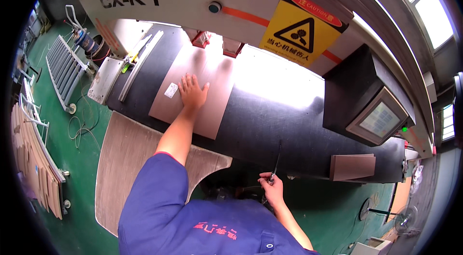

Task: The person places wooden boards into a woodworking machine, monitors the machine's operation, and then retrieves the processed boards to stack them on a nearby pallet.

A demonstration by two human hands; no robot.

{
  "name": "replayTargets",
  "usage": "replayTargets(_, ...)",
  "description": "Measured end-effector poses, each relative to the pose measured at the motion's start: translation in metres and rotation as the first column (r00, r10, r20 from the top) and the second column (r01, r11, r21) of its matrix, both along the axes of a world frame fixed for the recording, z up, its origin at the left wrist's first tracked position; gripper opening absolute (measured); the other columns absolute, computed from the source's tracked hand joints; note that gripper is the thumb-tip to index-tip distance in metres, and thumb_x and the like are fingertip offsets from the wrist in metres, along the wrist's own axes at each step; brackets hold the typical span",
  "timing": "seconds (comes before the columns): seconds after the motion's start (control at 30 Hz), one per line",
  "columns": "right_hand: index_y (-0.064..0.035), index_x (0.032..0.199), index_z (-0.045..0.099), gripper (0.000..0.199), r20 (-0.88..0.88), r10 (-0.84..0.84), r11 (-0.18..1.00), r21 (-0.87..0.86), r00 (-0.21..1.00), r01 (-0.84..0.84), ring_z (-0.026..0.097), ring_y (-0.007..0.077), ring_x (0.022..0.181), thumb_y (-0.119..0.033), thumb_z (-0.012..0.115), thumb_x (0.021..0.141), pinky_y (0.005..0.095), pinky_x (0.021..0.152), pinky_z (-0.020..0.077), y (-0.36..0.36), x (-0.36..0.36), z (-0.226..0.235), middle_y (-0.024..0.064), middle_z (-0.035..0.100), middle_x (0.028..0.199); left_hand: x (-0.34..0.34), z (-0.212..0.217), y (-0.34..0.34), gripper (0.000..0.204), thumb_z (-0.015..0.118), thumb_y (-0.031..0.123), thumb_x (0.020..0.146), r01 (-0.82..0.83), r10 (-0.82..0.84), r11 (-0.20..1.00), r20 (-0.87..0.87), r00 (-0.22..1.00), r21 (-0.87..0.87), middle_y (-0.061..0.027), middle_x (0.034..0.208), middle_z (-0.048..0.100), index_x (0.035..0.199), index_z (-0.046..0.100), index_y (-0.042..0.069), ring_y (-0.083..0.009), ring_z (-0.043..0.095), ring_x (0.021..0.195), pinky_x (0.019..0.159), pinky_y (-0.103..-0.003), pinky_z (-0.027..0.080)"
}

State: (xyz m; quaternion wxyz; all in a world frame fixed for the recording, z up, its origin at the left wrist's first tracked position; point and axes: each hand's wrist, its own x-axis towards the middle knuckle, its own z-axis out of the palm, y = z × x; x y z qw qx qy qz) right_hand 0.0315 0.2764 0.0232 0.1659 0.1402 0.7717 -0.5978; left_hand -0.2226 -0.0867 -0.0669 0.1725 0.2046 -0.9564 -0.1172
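Note:
My left hand (193, 93) lies flat with its fingers spread on a long brown wood-grain panel (212, 110). A small white label (171, 90) is stuck on the panel just left of my fingers. The panel rests on the black machine bed (270, 124), and its far end runs under the white machine beam. My right hand (273, 188), near the bed's front edge, is closed round a slim tool with a long thin dark tip (278, 156), which points away from me over the bed. The tool's lower part is hidden by my fingers.
The machine beam (183, 6) arches over the bed, with red-edged heads (233, 48) beneath it. A control screen (381, 120) juts out at right, near small brown boards (353, 167). Metal strips (140, 67) lie at left. A curved wooden board (130, 168) adjoins the bed's front.

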Motion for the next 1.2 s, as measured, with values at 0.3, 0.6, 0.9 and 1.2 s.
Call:
replayTargets(0.3, -0.0009, 0.101, 0.065, 0.015, -0.01, 0.05, 0.999, 0.002, 0.999, -0.05, 0.056, 0.007, 0.066, -0.003, 0.063, 0.086, 0.022, 0.06, 0.044, 0.008, 0.025, -0.015, 0.0047, 0.067, 0.081, 0.065, 0.019, -0.051, 0.039, 0.053, 0.025, 0.097, 0.278, -0.047, 0.62, -0.318, 0.947, 0.734, -0.0184, 0.129, 0.054, 0.128, 0.051, 0.002, -0.0295, 0.051, 0.122, 0.103, -0.037, 0.039)
replayTargets(0.6, 0.0003, 0.1, 0.066, 0.016, -0.008, 0.132, 0.988, -0.074, 0.991, -0.132, 0.057, 0.008, 0.071, -0.004, 0.063, 0.085, 0.0233, 0.065, 0.0457, -0.012, 0.022, 0.001, 0.0032, 0.066, 0.081, 0.162, 0.058, -0.08, 0.043, 0.063, 0.015, 0.085, 0.106, -0.018, 0.674, -0.127, 0.992, 0.731, -0.016, 0.123, 0.059, 0.125, 0.054, 0.001, -0.0279, 0.055, 0.115, 0.1, -0.037, 0.042)
replayTargets(0.9, 0.0, 0.1, 0.066, 0.016, -0.017, 0.064, 0.995, -0.078, 0.998, -0.065, 0.058, 0.0091, 0.073, -0.004, 0.064, 0.085, 0.0236, 0.068, 0.0461, 0.002, 0.031, -0.005, 0.0042, 0.067, 0.083, 0.182, 0.072, -0.047, 0.058, 0.076, 0.015, 0.071, 0.264, -0.295, 0.942, 0.132, 0.946, 0.208, -0.0128, 0.133, 0.051, 0.124, 0.055, 0.007, -0.0351, 0.045, 0.124, 0.105, -0.041, 0.04)
replayTargets(1.2, -0.0007, 0.1, 0.064, 0.016, -0.04, -0.016, 0.996, -0.086, 0.999, 0.013, 0.052, 0.0064, 0.065, -0.002, 0.062, 0.085, 0.0211, 0.06, 0.0419, 0.018, 0.042, -0.013, 0.0042, 0.067, 0.081, 0.182, 0.05, -0.049, 0.048, 0.079, 0.018, 0.07, 0.261, -0.27, 0.957, 0.057, 0.961, 0.128, -0.0079, 0.128, 0.055, 0.114, 0.063, 0.008, -0.0326, 0.048, 0.12, 0.101, -0.041, 0.043)
